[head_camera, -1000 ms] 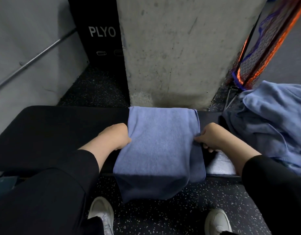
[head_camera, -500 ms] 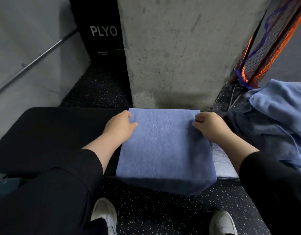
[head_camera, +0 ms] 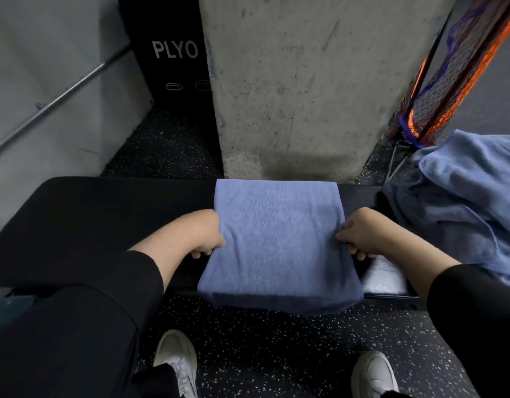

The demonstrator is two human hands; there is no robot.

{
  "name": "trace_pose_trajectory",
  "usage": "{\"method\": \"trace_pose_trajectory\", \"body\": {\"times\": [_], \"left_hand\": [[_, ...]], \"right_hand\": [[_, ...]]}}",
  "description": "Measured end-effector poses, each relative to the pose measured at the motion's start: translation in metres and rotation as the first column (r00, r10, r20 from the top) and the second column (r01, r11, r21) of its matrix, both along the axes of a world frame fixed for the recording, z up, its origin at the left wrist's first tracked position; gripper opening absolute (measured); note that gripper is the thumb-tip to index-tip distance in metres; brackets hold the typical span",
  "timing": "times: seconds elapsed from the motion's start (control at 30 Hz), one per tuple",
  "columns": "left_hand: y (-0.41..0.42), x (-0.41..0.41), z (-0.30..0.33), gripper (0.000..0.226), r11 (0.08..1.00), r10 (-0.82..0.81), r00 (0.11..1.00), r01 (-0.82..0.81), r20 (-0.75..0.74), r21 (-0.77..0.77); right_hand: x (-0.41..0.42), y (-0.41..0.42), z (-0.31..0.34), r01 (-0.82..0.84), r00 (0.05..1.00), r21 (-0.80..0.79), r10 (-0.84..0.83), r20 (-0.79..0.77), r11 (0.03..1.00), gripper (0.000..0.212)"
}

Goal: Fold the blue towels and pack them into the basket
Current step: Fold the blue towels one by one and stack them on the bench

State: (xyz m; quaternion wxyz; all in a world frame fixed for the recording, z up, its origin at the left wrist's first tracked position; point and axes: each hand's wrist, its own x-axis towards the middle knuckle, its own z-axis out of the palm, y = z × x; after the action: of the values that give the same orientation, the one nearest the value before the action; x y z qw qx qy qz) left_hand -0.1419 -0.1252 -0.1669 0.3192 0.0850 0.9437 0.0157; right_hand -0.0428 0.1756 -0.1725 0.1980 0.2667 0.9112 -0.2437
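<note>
Two white shoes [head_camera: 176, 361], toes forward, on speckled black floor [head_camera: 276, 354]; black trouser leg at lower left.

Left hand [head_camera: 198, 237]: forearm out of a black sleeve [head_camera: 127, 271], angled up and right; fingers curled under the left edge of the folded blue towel [head_camera: 279, 239], thumb side on top, grip closed on the cloth.

Right hand [head_camera: 360, 235]: forearm out of a black sleeve, angled up and left; fingers curled round the towel's right edge, grip likewise clamped on it. Both hands sit level at the towel's mid-length, opposite each other.

Folded blue towel: lies across the black padded bench [head_camera: 90, 219], far edge at the bench's rear edge, near end hanging over the front edge toward the floor.

Pile of loose blue towels [head_camera: 463, 205]: heaped at the right end of the bench, unfolded, just beside the right forearm.

Mesh basket [head_camera: 454, 70]: orange and blue netting on dark poles, behind the pile at far right.

Concrete pillar [head_camera: 305, 81]: directly behind the bench.

Black box [head_camera: 173, 67]: left of the pillar, white lettering "PLYO", two small box outlines beneath.

Grey wall with a metal rail [head_camera: 55, 101], far left.
</note>
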Motion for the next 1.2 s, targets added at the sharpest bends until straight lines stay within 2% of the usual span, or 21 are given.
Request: {"method": "trace_pose_trajectory", "body": {"times": [0.03, 0.1, 0.2, 0.23, 0.27, 0.37, 0.43, 0.5, 0.57, 0.63, 0.7, 0.8, 0.9, 0.97, 1.07, 1.13, 1.2], "left_hand": [[0.001, -0.004, -0.003, 0.021, 0.999, 0.036, 0.997, -0.035, -0.070, 0.015], [0.001, -0.011, -0.006, 0.022, 0.984, 0.135, 0.967, -0.105, -0.217, 0.146], [0.000, -0.011, -0.004, 0.026, 0.950, 0.197, 0.945, -0.119, -0.260, 0.287], [0.000, -0.009, -0.003, 0.027, 0.952, 0.188, 0.954, -0.119, -0.233, 0.283], [-0.001, -0.006, -0.002, 0.028, 0.958, 0.171, 0.964, -0.114, -0.203, 0.263], [-0.005, -0.004, 0.001, 0.036, 0.993, 0.088, 0.990, -0.077, -0.114, 0.091], [-0.009, -0.002, 0.007, 0.036, 0.998, 0.056, 0.998, -0.055, -0.026, 0.025], [-0.009, 0.002, 0.009, 0.031, 0.999, 0.029, 0.999, -0.030, 0.042, 0.022], [-0.007, 0.006, 0.005, 0.026, 0.999, 0.005, 0.999, -0.007, 0.051, 0.040], [-0.004, 0.007, -0.002, 0.021, 0.998, 0.005, 1.000, -0.005, -0.001, 0.066], [-0.003, 0.003, -0.011, 0.021, 0.992, 0.072, 0.990, -0.058, -0.118, 0.115], [-0.004, -0.006, -0.018, 0.029, 0.970, 0.166, 0.941, -0.101, -0.296, 0.222], [-0.005, -0.012, -0.017, 0.037, 0.952, 0.215, 0.945, -0.145, -0.249, 0.269], [-0.006, -0.011, -0.014, 0.040, 0.964, 0.180, 0.965, -0.134, -0.189, 0.231], [-0.005, -0.007, -0.012, 0.035, 0.986, 0.076, 0.986, -0.053, -0.145, 0.160], [-0.006, -0.004, -0.013, 0.032, 0.982, 0.060, 0.989, -0.034, -0.136, 0.184], [-0.009, 0.001, -0.014, 0.029, 0.975, 0.053, 0.978, -0.008, -0.200, 0.220]], "right_hand": [[-0.002, 0.002, -0.001, -0.002, 0.997, 0.048, 0.006, -0.074, 0.999, 0.037], [-0.005, 0.008, -0.004, 0.030, 0.970, 0.135, 0.004, -0.242, 0.990, 0.035], [-0.011, 0.011, -0.003, 0.111, 0.911, 0.104, -0.059, -0.409, 0.988, 0.010], [-0.013, 0.010, -0.003, 0.109, 0.906, 0.092, -0.061, -0.420, 0.990, 0.012], [-0.015, 0.009, -0.004, 0.084, 0.909, 0.079, -0.044, -0.414, 0.993, 0.023], [-0.011, 0.002, -0.003, -0.021, 0.918, 0.052, 0.039, -0.394, 0.998, 0.034], [-0.007, 0.006, -0.006, -0.069, 0.941, 0.174, 0.122, -0.314, 0.982, 0.035], [-0.002, 0.012, -0.004, -0.080, 0.981, 0.260, 0.123, -0.152, 0.962, 0.033], [0.003, 0.017, -0.002, -0.076, 0.996, 0.177, 0.082, -0.031, 0.981, 0.036], [0.005, 0.016, -0.001, -0.038, 0.999, 0.042, 0.039, -0.007, 0.998, 0.035], [0.006, 0.011, -0.004, -0.051, 0.997, -0.001, 0.051, -0.050, 0.999, 0.036], [0.000, 0.009, -0.008, -0.035, 0.971, 0.168, 0.073, -0.226, 0.985, 0.038], [-0.007, 0.012, -0.012, 0.089, 0.906, 0.182, -0.003, -0.424, 0.979, 0.024], [-0.012, 0.011, -0.012, 0.100, 0.882, 0.138, -0.024, -0.471, 0.985, 0.012], [-0.012, 0.008, -0.012, 0.033, 0.900, 0.113, 0.020, -0.436, 0.993, 0.032], [-0.008, 0.006, -0.014, -0.047, 0.904, 0.139, 0.102, -0.415, 0.989, 0.028], [-0.001, 0.006, -0.015, -0.118, 0.885, 0.227, 0.206, -0.418, 0.967, 0.023]]}}
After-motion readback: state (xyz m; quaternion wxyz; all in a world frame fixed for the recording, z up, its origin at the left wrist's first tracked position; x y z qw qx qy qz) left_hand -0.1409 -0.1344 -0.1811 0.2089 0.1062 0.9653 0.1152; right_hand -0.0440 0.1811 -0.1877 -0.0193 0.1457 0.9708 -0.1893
